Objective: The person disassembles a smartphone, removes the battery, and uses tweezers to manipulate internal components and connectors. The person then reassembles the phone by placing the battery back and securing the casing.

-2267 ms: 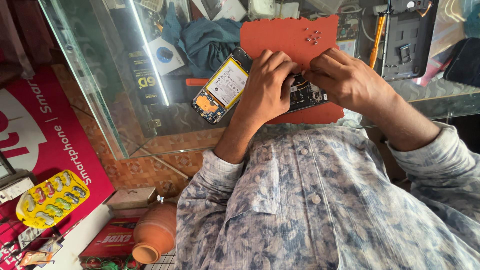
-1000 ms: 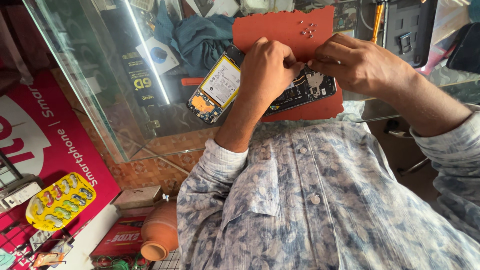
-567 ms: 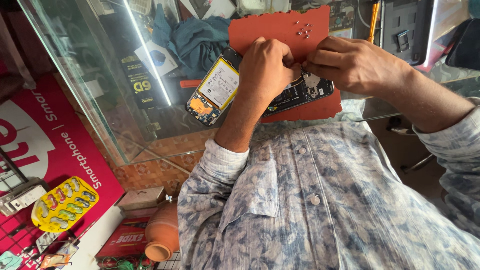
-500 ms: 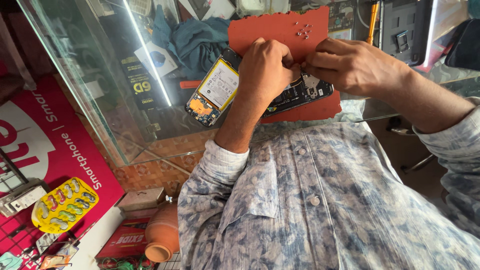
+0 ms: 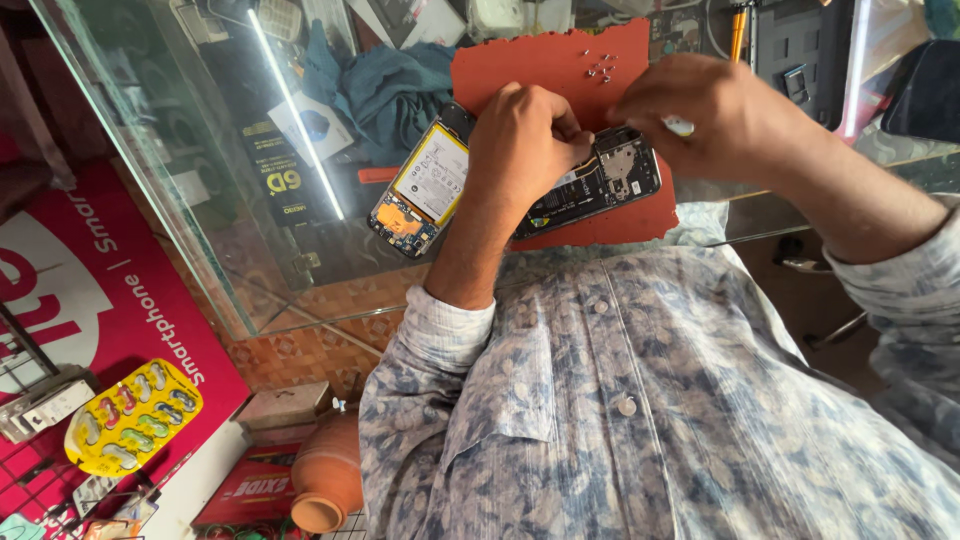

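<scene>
An opened smartphone (image 5: 520,185), its back cover removed, is seen lying on a red-orange work mat (image 5: 560,70) set on a glass counter (image 5: 200,200). The phone's long axis is laid from about eight o'clock, where the pale battery and orange flex are exposed, to about two o'clock, where the dark circuit board and metal shielding sit. The left hand (image 5: 525,150) is pressed flat-knuckled over the phone's middle, fingers curled down onto it as a clamp. The right hand (image 5: 720,115) is held just beyond the two o'clock end, fingers pinched closed around a small white-tipped tool (image 5: 678,126); the board end is nearer to this hand. Tiny loose screws (image 5: 598,68) are scattered on the mat at twelve o'clock from the phone. A crumpled teal cloth (image 5: 385,85) is seen at ten o'clock.
</scene>
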